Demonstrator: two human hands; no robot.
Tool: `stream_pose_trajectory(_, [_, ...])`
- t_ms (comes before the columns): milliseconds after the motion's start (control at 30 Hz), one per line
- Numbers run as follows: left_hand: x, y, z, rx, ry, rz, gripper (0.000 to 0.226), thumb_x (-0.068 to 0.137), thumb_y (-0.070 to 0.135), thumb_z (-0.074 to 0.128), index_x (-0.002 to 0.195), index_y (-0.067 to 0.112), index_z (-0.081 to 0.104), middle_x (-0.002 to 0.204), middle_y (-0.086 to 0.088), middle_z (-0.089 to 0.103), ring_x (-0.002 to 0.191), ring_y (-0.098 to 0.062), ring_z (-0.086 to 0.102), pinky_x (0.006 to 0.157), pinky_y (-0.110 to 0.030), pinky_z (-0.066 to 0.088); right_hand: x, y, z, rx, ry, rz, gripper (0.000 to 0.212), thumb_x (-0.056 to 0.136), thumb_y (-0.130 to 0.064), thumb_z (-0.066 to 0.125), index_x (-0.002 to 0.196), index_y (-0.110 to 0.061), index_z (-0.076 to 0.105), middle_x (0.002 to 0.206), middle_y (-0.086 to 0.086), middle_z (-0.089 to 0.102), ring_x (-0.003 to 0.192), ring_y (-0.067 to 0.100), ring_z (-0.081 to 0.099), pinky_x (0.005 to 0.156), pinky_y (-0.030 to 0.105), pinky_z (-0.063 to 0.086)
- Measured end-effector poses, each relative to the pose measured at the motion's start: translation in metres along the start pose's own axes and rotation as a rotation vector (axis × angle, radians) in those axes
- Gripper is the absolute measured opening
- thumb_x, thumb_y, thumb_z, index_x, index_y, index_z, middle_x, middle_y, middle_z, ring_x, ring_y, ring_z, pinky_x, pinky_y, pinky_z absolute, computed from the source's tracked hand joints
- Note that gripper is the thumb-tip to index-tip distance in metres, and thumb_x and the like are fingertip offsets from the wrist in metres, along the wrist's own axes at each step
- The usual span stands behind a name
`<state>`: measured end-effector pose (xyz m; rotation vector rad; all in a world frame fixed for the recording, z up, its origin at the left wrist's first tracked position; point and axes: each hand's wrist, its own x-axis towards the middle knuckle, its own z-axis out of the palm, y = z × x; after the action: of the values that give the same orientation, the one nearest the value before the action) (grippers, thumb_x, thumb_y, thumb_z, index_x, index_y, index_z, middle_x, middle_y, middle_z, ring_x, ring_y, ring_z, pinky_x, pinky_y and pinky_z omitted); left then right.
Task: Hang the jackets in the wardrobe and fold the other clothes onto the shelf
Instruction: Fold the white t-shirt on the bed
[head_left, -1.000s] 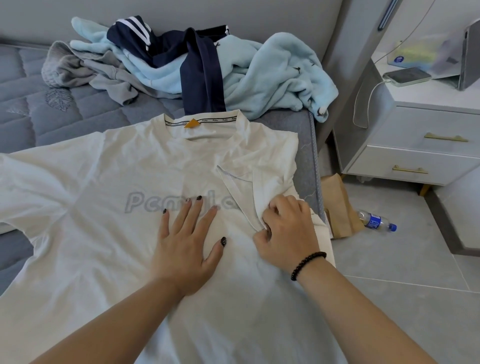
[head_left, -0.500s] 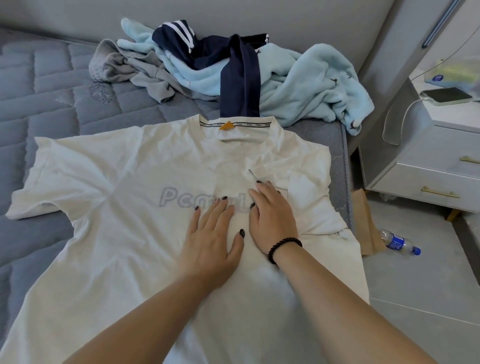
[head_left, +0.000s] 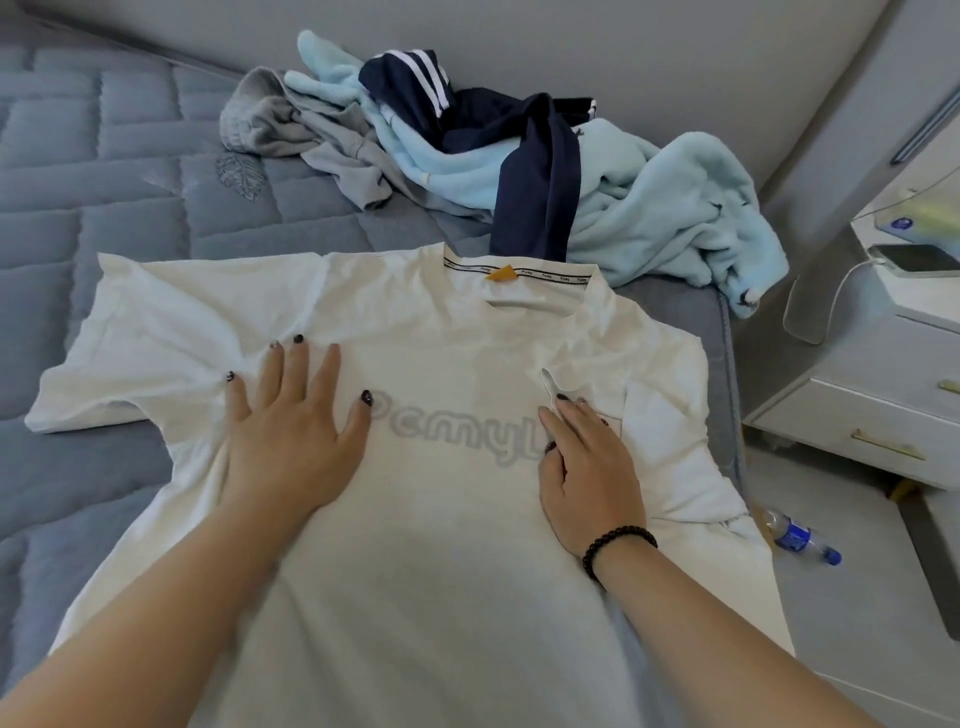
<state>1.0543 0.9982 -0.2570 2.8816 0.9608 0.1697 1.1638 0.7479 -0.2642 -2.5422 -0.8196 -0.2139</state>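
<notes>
1. The white T-shirt (head_left: 447, 519) lies face up on the mattress (head_left: 104, 208), collar toward the headboard side, its body running to the near edge and its right side reaching the mattress's right edge.
2. Its right sleeve is already folded inward over the chest; its left sleeve lies spread out flat toward the left.
3. Your left hand (head_left: 291, 431) lies flat on the shirt near the left armpit, fingers straight and spread, gripping nothing.
4. Your right hand (head_left: 587, 478) rests on the edge of the folded-in sleeve, fingers nearly straight and close together, pressing rather than pinching; a black bead bracelet (head_left: 613, 545) sits on that wrist.
5. Beyond the collar, at the far right corner of the mattress, sits a heap: a light blue fleece garment (head_left: 665, 208), a navy garment with white stripes (head_left: 530, 176) draped over it, and a grey garment (head_left: 311, 135) at its left.
6. Off the right edge stands a white bedside cabinet (head_left: 862, 405) with a phone (head_left: 919, 257) on top; a plastic bottle (head_left: 800, 535) lies on the floor.
</notes>
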Motion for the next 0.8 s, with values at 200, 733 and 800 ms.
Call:
stream_pose_trajectory(200, [0.002,-0.005,-0.006,-0.026,-0.050,0.014,0.071,0.091,0.060,0.008,0.155,0.030,0.001,0.164,0.000,-0.006,0.150,-0.020,-0.009,0.119,-0.050,-0.003,-0.001,-0.022,-0.005,-0.156,-0.126,0.042,0.049,0.089,-0.004,0.050,0.138,-0.008,0.049,0.149,0.009,0.039,0.143,0.029,0.025,0.114,0.046,0.028])
stream_pose_trajectory(733, [0.016,-0.016,-0.008,-0.398,0.031,0.071,0.065,0.080,0.041,0.051,0.139,0.014,0.048,0.152,-0.008,0.040,0.146,-0.028,0.024,0.118,-0.052,0.005,0.162,-0.150,0.110,-0.034,-0.299,-0.172,0.061,0.090,-0.048,0.020,0.149,-0.034,0.023,0.159,-0.013,0.011,0.146,0.004,0.001,0.113,0.027,0.003])
stream_pose_trajectory(800, [0.020,-0.025,-0.015,-0.445,0.032,0.069,0.059,0.078,0.037,0.054,0.132,0.013,0.056,0.145,-0.007,0.049,0.142,-0.026,0.035,0.119,-0.051,0.015,0.165,-0.157,0.109,-0.081,-0.335,-0.186,0.065,0.087,-0.051,0.018,0.150,-0.035,0.019,0.159,-0.014,0.008,0.146,0.005,-0.001,0.114,0.029,0.002])
